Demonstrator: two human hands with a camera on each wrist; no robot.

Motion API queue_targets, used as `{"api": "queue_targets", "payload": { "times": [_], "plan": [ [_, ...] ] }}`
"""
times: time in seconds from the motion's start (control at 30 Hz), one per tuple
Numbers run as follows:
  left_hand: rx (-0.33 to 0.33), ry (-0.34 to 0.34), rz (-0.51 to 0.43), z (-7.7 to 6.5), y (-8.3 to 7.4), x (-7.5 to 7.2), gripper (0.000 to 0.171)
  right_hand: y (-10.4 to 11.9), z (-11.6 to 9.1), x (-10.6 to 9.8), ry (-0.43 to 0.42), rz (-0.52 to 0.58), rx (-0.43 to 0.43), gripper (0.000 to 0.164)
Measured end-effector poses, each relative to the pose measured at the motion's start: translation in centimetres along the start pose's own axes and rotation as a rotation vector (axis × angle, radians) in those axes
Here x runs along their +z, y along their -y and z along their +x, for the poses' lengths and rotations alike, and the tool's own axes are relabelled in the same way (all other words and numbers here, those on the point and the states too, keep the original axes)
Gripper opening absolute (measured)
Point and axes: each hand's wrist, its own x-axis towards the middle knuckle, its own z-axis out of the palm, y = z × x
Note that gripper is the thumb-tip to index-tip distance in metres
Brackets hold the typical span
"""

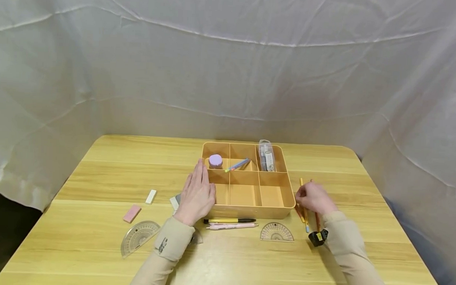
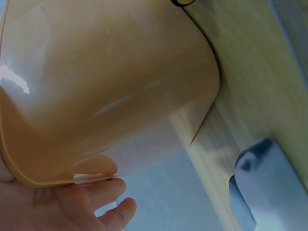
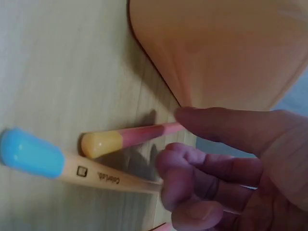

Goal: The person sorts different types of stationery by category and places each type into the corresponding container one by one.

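The left hand [image 1: 197, 194], straight-fingered, rests against the organizer [image 1: 244, 212]; the right hand [image 1: 316, 198] half-curls at a yellow-ended pencil [image 3: 142, 136], grip indeterminable. A mid-shaft pinch should work best.

The camera on my head looks forward and down from the near side, well back, taking in most of the table [image 1: 92, 255] and the far cloth [image 1: 215, 79]. My left wrist's camera sits low and close, turned onto the near left corner of the orange organizer [image 2: 110, 77]; my right wrist's, just as close, faces its near right corner and the pencils [image 3: 103, 177]. The head view shares the organizer with both.
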Motion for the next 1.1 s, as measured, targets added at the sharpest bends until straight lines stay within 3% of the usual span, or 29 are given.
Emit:
{"api": "queue_targets", "payload": {
  "times": [0.5, 0.9, 1.1],
  "plan": [
    [-0.015, 0.028, -0.006, 0.0, 0.0, -0.2, 0.064, 0.9, 1.2, 0.5, 0.022, -0.062, -0.044, 0.025],
    [-0.014, 0.029, -0.012, 0.1, 0.0, -0.2, 0.065, 1.1, 1.9, 1.0, 0.006, -0.089, 0.004, 0.023],
    [-0.013, 0.025, -0.009, 0.1, 0.1, 0.1, 0.064, 0.9, 1.8, 1.1, 0.014, -0.023, 0.059, 0.017]
  ]
}}
